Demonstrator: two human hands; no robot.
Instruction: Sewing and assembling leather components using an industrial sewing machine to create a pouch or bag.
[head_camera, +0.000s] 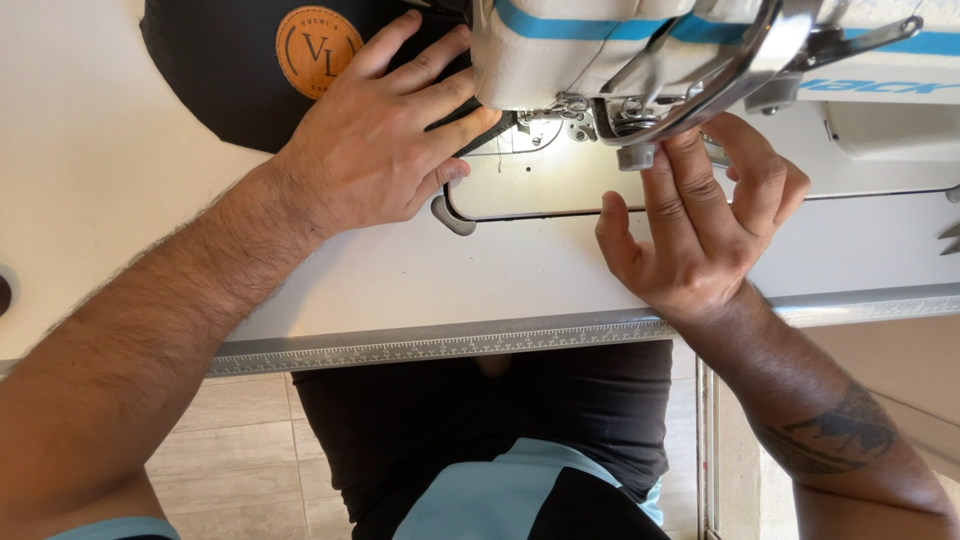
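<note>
Black fabric (215, 75) is pressed flat by the spread left hand (375, 140) at the sewing machine (640, 50); the right hand (700, 215) fingers its lever (636, 156), so feeding calls for steady guidance.

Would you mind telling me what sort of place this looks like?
Probably a sewing workshop. An industrial sewing machine sits on a white work table with a ruler strip along its edge, and the left hand presses black fabric toward the needle.
</note>
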